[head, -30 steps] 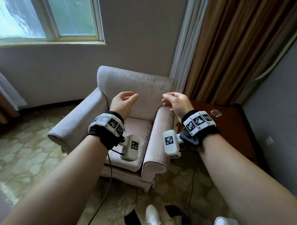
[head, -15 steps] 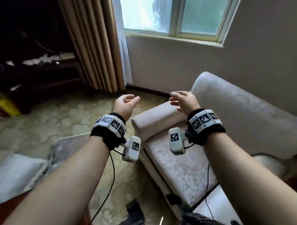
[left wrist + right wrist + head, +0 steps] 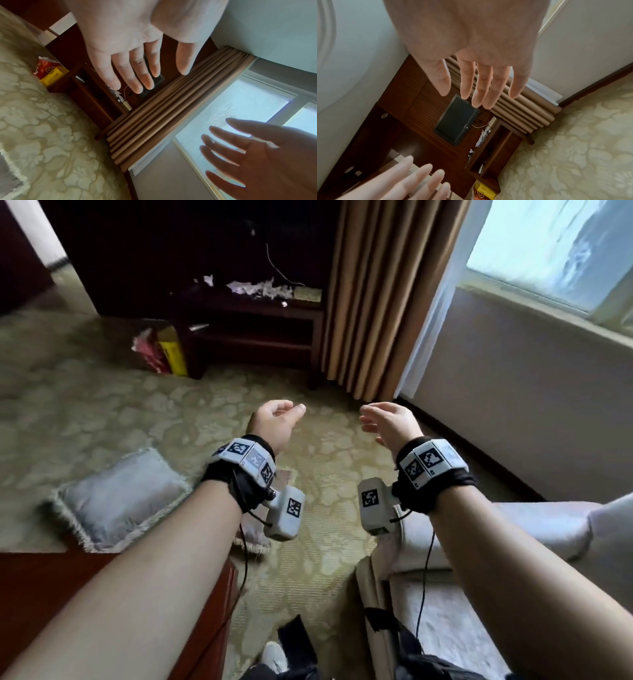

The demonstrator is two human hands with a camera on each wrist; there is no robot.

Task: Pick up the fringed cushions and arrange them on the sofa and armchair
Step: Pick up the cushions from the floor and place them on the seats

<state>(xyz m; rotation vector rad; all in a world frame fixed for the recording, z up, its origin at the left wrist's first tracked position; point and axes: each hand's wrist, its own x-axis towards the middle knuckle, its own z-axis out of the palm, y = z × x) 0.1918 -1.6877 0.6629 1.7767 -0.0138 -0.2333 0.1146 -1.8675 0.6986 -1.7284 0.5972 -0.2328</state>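
Progress looks small, as far as the pictures show. Both grips are empty: the left hand (image 3: 274, 422) and the right hand (image 3: 390, 422) are held up in the air side by side, palms turned toward each other, fingers loose and a little spread, holding nothing. The wrist views agree, each shows straight relaxed fingers (image 3: 135, 70) with only the room behind them.

One pale grey satin cushion with a whitish fringe (image 3: 120, 501) lies flat on the patterned green-beige carpet (image 3: 102, 412), below and to the left of the left grip, well apart from it. A second fringed edge (image 3: 251, 544) shows under the left wrist, but I cannot tell if it is another cushion.

The light grey velvet seat (image 3: 513, 529), sofa or armchair I cannot say, is below the right grip; on the visible part no cushion stands. So I judge that at least this cushion must still be picked up and placed.
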